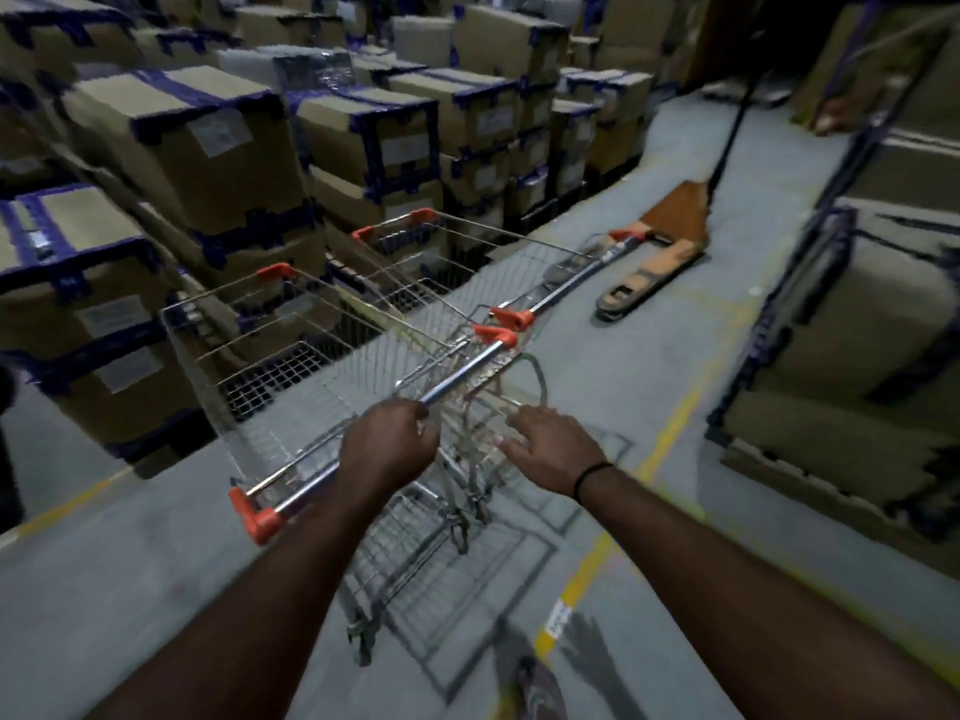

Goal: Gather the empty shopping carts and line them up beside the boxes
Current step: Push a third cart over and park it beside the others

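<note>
Risk 1: I steer the near cart (322,387) with one hand only. My grip sits left of the middle of its handle (460,376), so a push is likely to swing the cart's nose sideways; its wheels are too blurred to show which way they point.

Risk 2: The far cart (467,267) stands directly ahead of the near cart, already alongside the boxes (192,148) that rise to the near cart's left. The two handles nearly meet at their orange end caps. A hard shove could ram the near cart into the far one and knock it out of line, or scrape it against the boxes.

Risk 3: A pallet jack (660,262) lies on the floor ahead and to the right of the near cart, just past the far cart. A cart that rolls on may strike it.

Hands: My left hand (389,444) is clamped on the handle, fingers curled over the bar. My right hand (550,444) holds nothing: its fingers are spread and straight over the rear wires, just right of the handle. I cannot tell whether they touch the wire.
</note>
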Motion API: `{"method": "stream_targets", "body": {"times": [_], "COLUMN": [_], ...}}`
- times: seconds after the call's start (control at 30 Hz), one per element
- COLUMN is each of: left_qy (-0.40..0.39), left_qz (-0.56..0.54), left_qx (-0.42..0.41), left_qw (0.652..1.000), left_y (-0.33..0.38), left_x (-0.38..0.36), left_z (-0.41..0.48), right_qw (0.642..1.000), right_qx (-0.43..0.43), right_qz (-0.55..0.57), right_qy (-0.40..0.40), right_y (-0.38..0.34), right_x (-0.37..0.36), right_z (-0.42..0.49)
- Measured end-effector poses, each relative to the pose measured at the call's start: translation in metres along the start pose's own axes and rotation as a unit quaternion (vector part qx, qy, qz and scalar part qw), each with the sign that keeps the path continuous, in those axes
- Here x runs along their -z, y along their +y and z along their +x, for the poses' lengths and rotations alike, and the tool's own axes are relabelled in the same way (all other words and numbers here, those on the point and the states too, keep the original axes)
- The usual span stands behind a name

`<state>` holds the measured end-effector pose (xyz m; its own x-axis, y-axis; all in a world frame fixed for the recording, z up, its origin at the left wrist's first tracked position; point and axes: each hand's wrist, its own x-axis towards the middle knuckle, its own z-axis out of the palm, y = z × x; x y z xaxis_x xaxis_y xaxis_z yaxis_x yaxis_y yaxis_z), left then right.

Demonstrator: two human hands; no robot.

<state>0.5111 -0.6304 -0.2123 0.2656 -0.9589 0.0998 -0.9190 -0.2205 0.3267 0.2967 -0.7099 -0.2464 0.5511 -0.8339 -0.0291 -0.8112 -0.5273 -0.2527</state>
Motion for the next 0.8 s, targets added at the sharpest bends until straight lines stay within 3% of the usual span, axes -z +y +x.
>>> {"method": "stream_targets", "body": {"times": [0.2, 0.4, 0.8], "left_qy": [-0.070, -0.100, -0.144], "left_qz": [0.006, -0.011, -0.011], "left_qx": [-0.130, -0.280, -0.527], "left_qw": [0.989, 0.955, 0.837], "left_y": [0.072, 0.182, 0.436], "left_x": [-0.018, -0.030, -0.071], "left_z": [-0.020, -0.036, -0.190], "right_qw": [0.993, 0.969, 0.874], "right_qx": [-0.117, -0.247, -0.470], "right_qz": [-0.005, -0.004, -0.009], "right_qy": [-0.011, 0.021, 0.126], "right_y": [0.041, 0.090, 0.168], "right_x": [0.019, 0.061, 0.116], "right_z": [-0.101, -0.203, -0.495]}}
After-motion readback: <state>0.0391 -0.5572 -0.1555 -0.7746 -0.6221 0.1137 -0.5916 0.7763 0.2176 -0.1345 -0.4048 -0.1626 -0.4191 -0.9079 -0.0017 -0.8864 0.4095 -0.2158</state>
